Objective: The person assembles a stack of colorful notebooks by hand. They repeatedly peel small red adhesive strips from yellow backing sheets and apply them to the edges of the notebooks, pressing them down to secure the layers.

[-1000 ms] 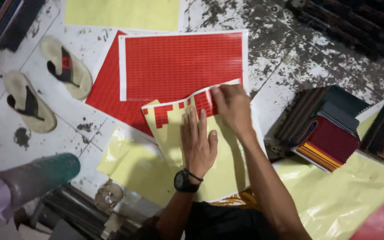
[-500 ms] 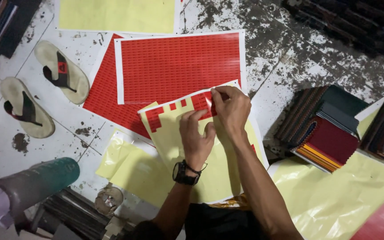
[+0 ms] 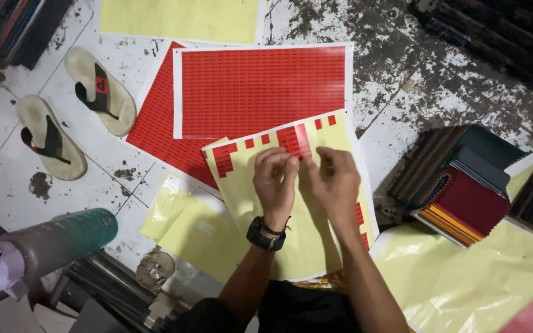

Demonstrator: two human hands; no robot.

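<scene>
Both hands are down on the yellow backing sheet, which lies on the floor right in front of the person. The left hand and right hand are pinching a strip of small red stickers near the sheet's top edge, fingertips close together. A full red sticker sheet sits just past it, partly under its top edge. A pair of sandals is off to the left, a stack of coloured notebooks to the right.
</scene>
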